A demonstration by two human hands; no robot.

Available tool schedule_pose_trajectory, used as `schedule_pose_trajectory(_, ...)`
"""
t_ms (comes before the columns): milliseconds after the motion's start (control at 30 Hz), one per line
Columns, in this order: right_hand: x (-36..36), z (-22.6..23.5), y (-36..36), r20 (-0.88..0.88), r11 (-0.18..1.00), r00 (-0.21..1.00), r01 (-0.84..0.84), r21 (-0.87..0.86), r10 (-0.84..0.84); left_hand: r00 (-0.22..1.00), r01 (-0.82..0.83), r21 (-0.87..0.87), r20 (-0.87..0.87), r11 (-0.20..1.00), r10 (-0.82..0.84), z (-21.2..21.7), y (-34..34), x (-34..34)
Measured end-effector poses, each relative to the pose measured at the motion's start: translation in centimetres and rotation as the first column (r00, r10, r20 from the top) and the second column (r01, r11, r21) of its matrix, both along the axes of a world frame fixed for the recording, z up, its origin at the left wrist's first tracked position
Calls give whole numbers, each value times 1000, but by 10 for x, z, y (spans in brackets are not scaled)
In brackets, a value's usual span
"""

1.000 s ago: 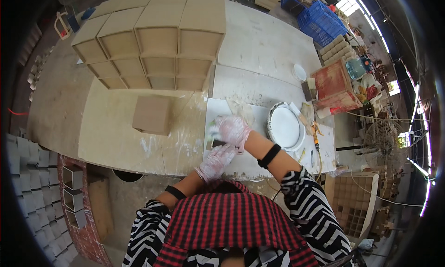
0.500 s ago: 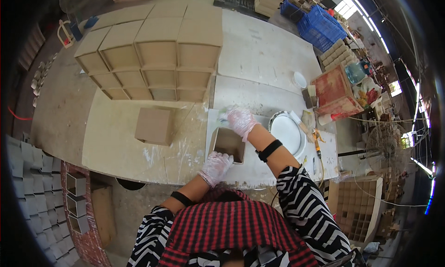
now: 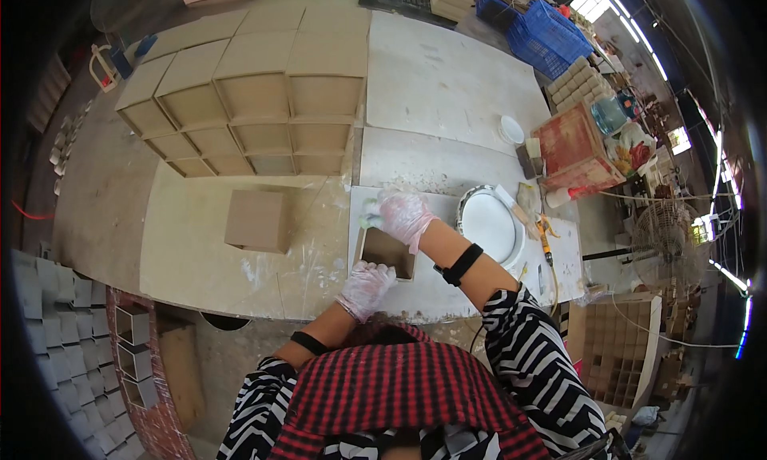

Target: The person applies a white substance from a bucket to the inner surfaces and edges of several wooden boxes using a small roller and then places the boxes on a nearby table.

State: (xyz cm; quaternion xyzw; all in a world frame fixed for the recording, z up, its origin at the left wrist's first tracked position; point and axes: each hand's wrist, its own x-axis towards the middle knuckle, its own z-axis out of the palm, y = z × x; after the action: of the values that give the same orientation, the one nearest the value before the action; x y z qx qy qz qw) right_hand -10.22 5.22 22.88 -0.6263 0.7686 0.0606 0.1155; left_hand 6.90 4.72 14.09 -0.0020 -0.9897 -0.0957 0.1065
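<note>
An open grey-brown box (image 3: 388,254) stands in front of me on a white board, its hollow inside facing up. My left hand (image 3: 369,290), in a thin clear glove, grips the box's near rim with bent fingers. My right hand (image 3: 404,218), gloved too, is over the far edge of the box. Its fingers are closed on a small pale-green and white pad (image 3: 370,214), perhaps a sponge, partly hidden by the hand. Just right of that hand stands a round tub of white paste (image 3: 489,227). Another box (image 3: 256,220) rests on the table to the left.
Stacked boxes (image 3: 256,100) rise at the back left. Beside the tub lie a wooden-handled tool (image 3: 515,207) and an orange air gun (image 3: 546,230) with a hose. A white bowl (image 3: 511,130) and a red-stained crate (image 3: 575,148) are farther right.
My right hand with the pad has moved slightly left and down along the box's far edge. The left hand keeps its grip on the near rim. The whole view has shifted slightly.
</note>
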Motion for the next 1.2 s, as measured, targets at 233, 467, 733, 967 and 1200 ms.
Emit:
schedule_pose_trajectory(233,-23,15,53,54,982,981,187,-4,-186,1000,14,99,3,995,-14,1,-1,0)
schedule_pose_trajectory(467,-6,9,45,169,973,960,231,-24,-223,997,29,114,61,993,-36,0,-3,2)
schedule_pose_trajectory(733,-13,37,81,166,846,831,531,51,-531,995,16,139,93,990,-29,5,-1,-1)
schedule_pose_trajectory(967,22,10,155,576,667,534,744,27,-619,982,-5,144,190,990,-22,19,-4,-2)
schedule_pose_trajectory(1200,27,-25,208,888,224,163,972,-70,-431,962,99,201,232,975,-145,41,-8,-19)
